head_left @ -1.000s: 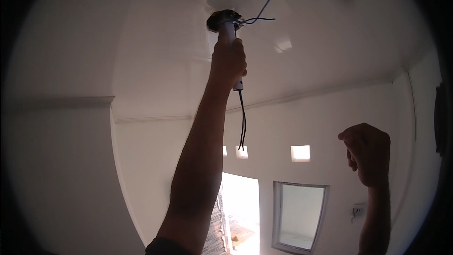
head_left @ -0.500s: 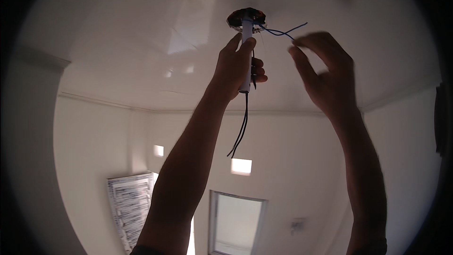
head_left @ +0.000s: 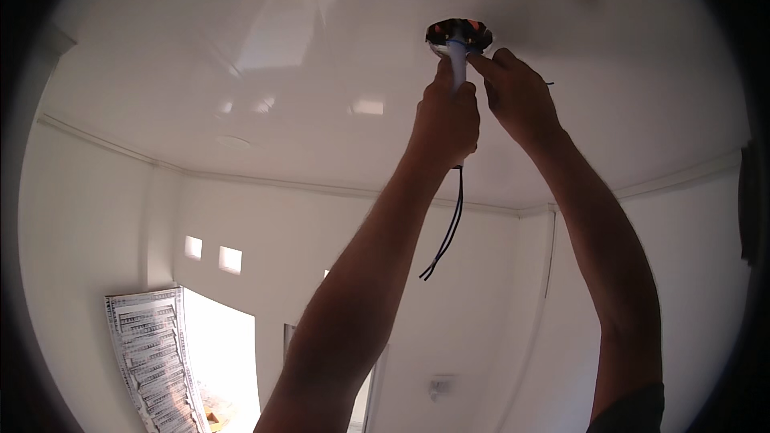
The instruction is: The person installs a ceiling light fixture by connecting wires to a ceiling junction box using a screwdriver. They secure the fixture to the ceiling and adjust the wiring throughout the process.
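Observation:
A pale plastic conduit pipe (head_left: 458, 70) hangs from a round hole (head_left: 439, 32) in the ceiling. My left hand (head_left: 447, 116) is closed around it below the hole. Two dark wires (head_left: 455, 228) dangle from the pipe's lower end, under that hand. My right hand (head_left: 520, 98) is up beside the pipe at the hole's right edge, fingers pinched on blue wire (head_left: 472, 51) at the pipe's upper part. A thin wire end (head_left: 549, 82) sticks out past the back of the right hand. The right fingertips are partly hidden.
The glossy white ceiling (head_left: 361, 48) meets pale walls (head_left: 465, 273). A slatted shutter or door panel (head_left: 152, 345) stands beside a bright opening (head_left: 224, 345) at lower left. Small square wall openings (head_left: 230, 260) and a blurred wall fitting (head_left: 439, 386) show farther down.
My right hand has moved left from the loose blue wires' ends to the pipe beside the hole. My left hand still grips the pipe. The whole view has shifted.

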The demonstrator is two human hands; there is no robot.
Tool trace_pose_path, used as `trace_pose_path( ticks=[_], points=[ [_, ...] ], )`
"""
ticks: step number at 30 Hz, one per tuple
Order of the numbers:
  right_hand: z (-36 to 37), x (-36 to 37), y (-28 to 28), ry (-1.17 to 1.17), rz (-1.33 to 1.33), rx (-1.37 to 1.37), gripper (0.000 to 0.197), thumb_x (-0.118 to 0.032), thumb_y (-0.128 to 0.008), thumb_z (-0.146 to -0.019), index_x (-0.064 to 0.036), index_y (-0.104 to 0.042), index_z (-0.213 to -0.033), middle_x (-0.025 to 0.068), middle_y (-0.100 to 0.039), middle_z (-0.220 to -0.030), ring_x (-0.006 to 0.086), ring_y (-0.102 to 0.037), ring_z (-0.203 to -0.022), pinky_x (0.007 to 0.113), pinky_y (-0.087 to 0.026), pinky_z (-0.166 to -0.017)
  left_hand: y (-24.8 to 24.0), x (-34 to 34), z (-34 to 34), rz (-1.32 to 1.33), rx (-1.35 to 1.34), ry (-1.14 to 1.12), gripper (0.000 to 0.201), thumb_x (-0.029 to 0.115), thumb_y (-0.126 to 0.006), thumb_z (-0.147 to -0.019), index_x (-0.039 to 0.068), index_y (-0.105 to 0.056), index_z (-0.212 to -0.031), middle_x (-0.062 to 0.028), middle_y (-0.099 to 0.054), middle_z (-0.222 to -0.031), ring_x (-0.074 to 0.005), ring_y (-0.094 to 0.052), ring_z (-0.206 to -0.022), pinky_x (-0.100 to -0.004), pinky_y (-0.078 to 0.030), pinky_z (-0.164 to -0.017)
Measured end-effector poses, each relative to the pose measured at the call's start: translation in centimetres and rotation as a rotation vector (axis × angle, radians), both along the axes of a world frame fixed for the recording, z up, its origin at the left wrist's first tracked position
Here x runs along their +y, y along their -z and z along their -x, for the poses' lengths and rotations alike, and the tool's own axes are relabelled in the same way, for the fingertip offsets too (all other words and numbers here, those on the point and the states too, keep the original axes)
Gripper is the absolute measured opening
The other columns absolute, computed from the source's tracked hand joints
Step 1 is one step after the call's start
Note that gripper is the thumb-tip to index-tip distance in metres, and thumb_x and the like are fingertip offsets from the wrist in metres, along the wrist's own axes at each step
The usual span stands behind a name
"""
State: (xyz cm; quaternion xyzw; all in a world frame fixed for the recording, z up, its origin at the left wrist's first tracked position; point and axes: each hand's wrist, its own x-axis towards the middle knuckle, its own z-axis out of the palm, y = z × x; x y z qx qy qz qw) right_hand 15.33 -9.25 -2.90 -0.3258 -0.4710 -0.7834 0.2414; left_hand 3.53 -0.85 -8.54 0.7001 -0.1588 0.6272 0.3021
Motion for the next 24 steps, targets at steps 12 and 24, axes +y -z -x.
trace_pose_path(
  ticks=[12,24],
  points=[
    [1.7,-0.6,-1.4,-0.081,0.025,-0.029,0.024,-0.005,-0.056,-0.094,-0.0063,-0.063,-0.116,0.0181,-0.067,-0.087,0.0356,-0.069,-0.08,0.046,-0.057,-0.068,0.2,0.9,-1.4,-0.156,-0.211,-0.294,0.058,0.011,-0.039,-0.1,0.008,-0.021,-0.155,-0.0267,-0.069,-0.094,-0.0383,-0.072,-0.082,-0.0481,-0.056,-0.07],
    [2.6,-0.2,-1.0,0.096,0.01,-0.061,0.049,0.004,-0.06,-0.085,-0.0174,-0.06,-0.129,0.0139,-0.064,-0.113,0.0326,-0.067,-0.102,0.044,-0.06,-0.079,-0.7,0.8,-1.3,-0.113,-0.13,-0.148,0.061,0.006,-0.038,-0.097,0.009,-0.017,-0.154,-0.0263,-0.067,-0.097,-0.0294,-0.07,-0.062,-0.0385,-0.058,-0.05]
  ],
)
